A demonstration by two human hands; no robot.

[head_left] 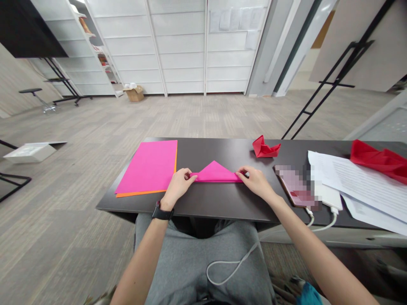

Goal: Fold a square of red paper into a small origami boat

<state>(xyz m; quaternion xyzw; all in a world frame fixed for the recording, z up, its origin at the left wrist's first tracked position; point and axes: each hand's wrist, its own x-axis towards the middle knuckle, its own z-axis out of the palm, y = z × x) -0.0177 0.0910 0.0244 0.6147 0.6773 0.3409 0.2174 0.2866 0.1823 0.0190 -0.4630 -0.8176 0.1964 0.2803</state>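
A folded sheet of pink paper point(214, 173) lies on the dark table in front of me, a triangle with a folded band along its near edge. My left hand point(178, 183) pinches the left end of that band between thumb and fingers. At the opposite end, my right hand point(255, 180) grips the right tip the same way. To the left rests a stack of flat pink sheets point(149, 165) with an orange sheet point(140, 194) showing beneath. A small red folded paper boat point(266, 149) stands beyond my right hand.
Right of my hand lie a phone point(294, 186) and a white power bank point(329, 197) with white cables point(330, 222). Printed papers point(365, 182) and a larger red folded paper piece point(381, 160) are farther right. The dark table's point(206, 207) near edge runs just above my lap.
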